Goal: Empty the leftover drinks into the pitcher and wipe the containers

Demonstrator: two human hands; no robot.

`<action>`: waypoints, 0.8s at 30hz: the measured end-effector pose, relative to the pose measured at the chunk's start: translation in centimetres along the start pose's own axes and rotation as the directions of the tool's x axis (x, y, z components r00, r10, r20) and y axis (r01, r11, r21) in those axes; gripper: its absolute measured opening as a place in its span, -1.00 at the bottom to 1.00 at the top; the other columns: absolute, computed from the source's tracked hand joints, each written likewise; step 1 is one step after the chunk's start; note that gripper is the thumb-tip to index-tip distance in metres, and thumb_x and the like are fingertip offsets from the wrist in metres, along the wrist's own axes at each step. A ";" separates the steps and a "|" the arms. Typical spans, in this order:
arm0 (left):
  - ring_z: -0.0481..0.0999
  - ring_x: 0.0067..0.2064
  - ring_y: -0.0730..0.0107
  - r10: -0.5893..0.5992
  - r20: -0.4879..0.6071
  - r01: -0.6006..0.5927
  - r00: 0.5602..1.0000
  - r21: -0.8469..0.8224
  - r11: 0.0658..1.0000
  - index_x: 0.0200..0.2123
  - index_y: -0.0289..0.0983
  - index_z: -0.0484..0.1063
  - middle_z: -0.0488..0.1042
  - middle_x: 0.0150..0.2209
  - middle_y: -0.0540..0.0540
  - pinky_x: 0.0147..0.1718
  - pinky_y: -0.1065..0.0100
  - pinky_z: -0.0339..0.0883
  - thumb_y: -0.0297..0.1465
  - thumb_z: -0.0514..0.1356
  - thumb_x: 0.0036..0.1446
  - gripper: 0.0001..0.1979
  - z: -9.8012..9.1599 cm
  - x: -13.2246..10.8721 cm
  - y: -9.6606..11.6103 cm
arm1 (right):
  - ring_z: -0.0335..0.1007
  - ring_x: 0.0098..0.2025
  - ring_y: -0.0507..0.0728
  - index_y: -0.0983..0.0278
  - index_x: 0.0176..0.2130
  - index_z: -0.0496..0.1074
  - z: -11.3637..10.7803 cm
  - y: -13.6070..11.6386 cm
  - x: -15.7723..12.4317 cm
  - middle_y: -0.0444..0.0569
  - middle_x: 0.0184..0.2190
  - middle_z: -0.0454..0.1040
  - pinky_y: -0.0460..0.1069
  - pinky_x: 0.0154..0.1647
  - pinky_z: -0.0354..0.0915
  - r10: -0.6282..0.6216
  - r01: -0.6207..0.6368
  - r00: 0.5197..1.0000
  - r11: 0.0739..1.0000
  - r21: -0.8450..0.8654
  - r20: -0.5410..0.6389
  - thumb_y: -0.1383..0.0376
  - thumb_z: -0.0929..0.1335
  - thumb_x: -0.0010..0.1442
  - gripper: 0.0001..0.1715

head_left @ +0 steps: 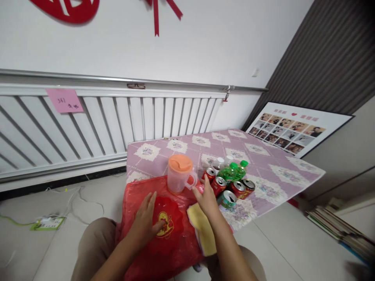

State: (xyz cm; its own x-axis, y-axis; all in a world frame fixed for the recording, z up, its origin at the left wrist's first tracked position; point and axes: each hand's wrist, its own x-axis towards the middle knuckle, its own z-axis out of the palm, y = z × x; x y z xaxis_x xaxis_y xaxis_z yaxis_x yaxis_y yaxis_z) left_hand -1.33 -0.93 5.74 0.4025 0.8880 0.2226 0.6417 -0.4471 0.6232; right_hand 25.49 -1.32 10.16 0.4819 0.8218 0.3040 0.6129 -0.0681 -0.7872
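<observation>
A red scalloped plate (175, 212) with a gold print lies on the red plastic sheet (131, 199). My left hand (146, 220) rests over its left side, fingers apart, thumb near the print. My right hand (206, 195) is closed around a small pink-red item (200, 188), partly hidden by the fingers, beside the handle of a clear pitcher (177, 179) with an orange lid. Under my right forearm lies a folded yellow cloth (202, 228).
Several opened cans (227, 200) and green-capped bottles (233, 171) stand right of my right hand on the patterned tablecloth (202, 141). A white radiator (152, 117) runs behind. A photo board (293, 128) leans at the back right.
</observation>
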 end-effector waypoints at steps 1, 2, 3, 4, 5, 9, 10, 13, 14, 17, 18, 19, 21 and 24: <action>0.07 0.40 -0.10 -0.002 -0.023 0.002 1.000 -0.008 1.000 0.37 -0.27 -0.03 0.07 0.38 -0.35 0.29 -0.13 0.09 -0.33 0.22 0.06 -0.16 0.2 -0.7 -0.7 | 0.34 0.18 0.35 0.43 0.29 0.14 0.2 0.1 0.9 0.33 0.15 0.40 0.30 0.20 0.20 0.010 -0.011 1.000 1.000 0.020 0.022 0.05 0.33 0.12 -0.12; 0.06 0.40 -0.10 -0.007 -0.045 0.007 0.999 -0.014 1.000 0.37 -0.25 -0.02 0.06 0.38 -0.34 0.29 -0.15 0.08 -0.33 0.22 0.07 -0.18 0.4 -1.4 -1.4 | 0.38 0.13 0.33 0.40 0.26 0.19 0.5 0.1 1.7 0.29 0.11 0.44 0.27 0.16 0.25 0.019 -0.020 0.999 0.999 0.037 0.043 0.05 0.32 0.13 -0.18; 0.04 0.41 -0.11 -0.015 -0.059 0.014 0.998 -0.018 1.000 0.37 -0.24 -0.01 0.05 0.38 -0.34 0.29 -0.16 0.08 -0.33 0.21 0.08 -0.19 0.5 -2.1 -2.1 | 0.42 0.07 0.30 0.37 0.21 0.25 0.7 0.1 2.4 0.24 0.06 0.48 0.24 0.12 0.29 0.028 -0.031 0.997 0.998 0.056 0.066 0.04 0.31 0.14 -0.25; 0.03 0.41 -0.13 -0.028 -0.070 0.026 0.997 -0.022 0.999 0.37 -0.24 -0.01 0.04 0.38 -0.35 0.28 -0.18 0.08 -0.33 0.21 0.09 -0.20 0.4 -2.8 -2.7 | 0.45 0.01 0.27 0.35 0.14 0.32 1.0 0.2 3.0 0.20 0.00 0.51 0.21 0.07 0.32 0.036 -0.043 0.995 0.996 0.074 0.092 0.03 0.30 0.15 -0.33; 0.02 0.41 -0.14 -0.043 -0.077 0.041 0.996 -0.025 0.999 0.36 -0.25 0.00 0.02 0.38 -0.36 0.27 -0.19 0.09 -0.33 0.21 0.09 -0.21 0.3 -3.4 -3.3 | 0.47 -0.07 0.25 0.34 0.04 0.38 1.3 0.2 3.6 0.15 -0.07 0.54 0.19 0.02 0.34 0.045 -0.056 0.992 0.994 0.091 0.118 0.01 0.29 0.16 -0.40; 0.02 0.41 -0.14 -0.110 -0.073 0.107 0.991 -0.038 0.993 0.35 -0.27 0.03 -0.02 0.38 -0.37 0.27 -0.19 0.11 -0.34 0.19 0.12 -0.26 -0.9 -5.6 -5.0 | 0.44 -0.25 0.15 0.33 -0.20 0.45 2.3 0.5 4.6 0.03 -0.29 0.53 0.06 -0.24 0.39 0.091 -0.130 0.971 0.977 0.170 0.220 -0.09 0.25 0.16 -0.44; 0.04 0.40 -0.13 -0.129 -0.070 0.126 0.989 -0.041 0.991 0.34 -0.27 0.04 -0.02 0.37 -0.36 0.28 -0.18 0.10 -0.34 0.18 0.13 -0.27 -1.2 -6.0 -5.3 | 0.43 -0.28 0.14 0.32 -0.22 0.44 2.4 0.5 4.7 0.01 -0.32 0.52 0.03 -0.30 0.39 0.103 -0.151 0.966 0.969 0.194 0.236 -0.11 0.23 0.16 -0.43; 0.07 0.39 -0.11 -0.180 -0.071 0.177 0.981 -0.045 0.983 0.34 -0.27 0.05 -0.01 0.36 -0.35 0.29 -0.17 0.09 -0.34 0.17 0.16 -0.30 -1.8 -7.0 -5.9 | 0.39 -0.36 0.10 0.28 -0.30 0.39 2.7 0.6 4.6 -0.05 -0.38 0.48 -0.02 -0.42 0.35 0.129 -0.195 0.958 0.948 0.253 0.257 -0.14 0.21 0.15 -0.44; 0.08 0.39 -0.11 -0.189 -0.074 0.186 0.979 -0.045 0.981 0.34 -0.26 0.06 -0.02 0.36 -0.34 0.30 -0.17 0.09 -0.35 0.17 0.16 -0.31 -1.9 -7.2 -6.0 | 0.37 -0.39 0.09 0.27 -0.33 0.38 2.8 0.7 4.5 -0.07 -0.41 0.46 -0.03 -0.43 0.34 0.131 -0.200 0.958 0.943 0.267 0.255 -0.16 0.22 0.13 -0.44; 0.09 0.38 -0.11 -0.197 -0.077 0.194 0.977 -0.045 0.980 0.33 -0.25 0.07 -0.04 0.35 -0.34 0.30 -0.16 0.10 -0.37 0.17 0.16 -0.32 -1.8 -7.6 -6.0 | 0.34 -0.40 0.07 0.24 -0.38 0.35 2.6 0.6 4.2 -0.11 -0.44 0.42 -0.03 -0.42 0.32 0.125 -0.191 0.965 0.937 0.293 0.231 -0.19 0.25 0.09 -0.45; 0.09 0.38 -0.11 -0.196 -0.073 0.193 0.978 -0.046 0.980 0.33 -0.25 0.07 -0.04 0.35 -0.34 0.30 -0.16 0.10 -0.38 0.16 0.16 -0.32 -1.7 -7.6 -6.0 | 0.34 -0.39 0.08 0.24 -0.37 0.35 2.4 0.5 4.1 -0.11 -0.43 0.42 -0.03 -0.41 0.32 0.120 -0.184 0.968 0.937 0.298 0.220 -0.20 0.26 0.08 -0.44; 0.08 0.39 -0.11 -0.194 -0.068 0.191 0.979 -0.049 0.980 0.33 -0.25 0.06 -0.04 0.34 -0.34 0.30 -0.15 0.09 -0.38 0.16 0.16 -0.32 -1.7 -7.5 -6.0 | 0.34 -0.37 0.08 0.24 -0.35 0.36 2.1 0.3 4.1 -0.10 -0.42 0.43 -0.02 -0.39 0.33 0.114 -0.175 0.971 0.937 0.302 0.211 -0.20 0.28 0.07 -0.44; 0.06 0.39 -0.10 -0.189 -0.061 0.185 0.980 -0.061 0.981 0.33 -0.27 0.07 -0.04 0.34 -0.34 0.31 -0.14 0.08 -0.38 0.16 0.15 -0.32 -1.6 -7.4 -5.9 | 0.36 -0.34 0.10 0.24 -0.31 0.38 1.4 -0.5 4.0 -0.09 -0.39 0.45 -0.02 -0.36 0.33 0.100 -0.158 0.976 0.939 0.307 0.195 -0.20 0.29 0.08 -0.44; 0.04 0.40 -0.10 -0.182 -0.070 0.177 0.981 -0.080 0.981 0.32 -0.27 0.08 -0.04 0.35 -0.35 0.30 -0.14 0.08 -0.38 0.17 0.13 -0.31 -1.6 -6.9 -5.7 | 0.37 -0.32 0.11 0.24 -0.30 0.38 -0.2 -2.4 3.9 -0.07 -0.37 0.46 -0.02 -0.37 0.32 0.079 -0.134 0.980 0.941 0.312 0.181 -0.19 0.29 0.10 -0.44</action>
State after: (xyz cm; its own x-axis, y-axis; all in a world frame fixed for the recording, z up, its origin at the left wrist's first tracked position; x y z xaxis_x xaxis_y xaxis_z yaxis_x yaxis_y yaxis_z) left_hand -8.83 -4.37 1.80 0.2323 0.9599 0.1567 0.6485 -0.2729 0.7106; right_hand 26.03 1.93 13.31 0.4080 0.9024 0.1386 0.3166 0.0026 -0.9485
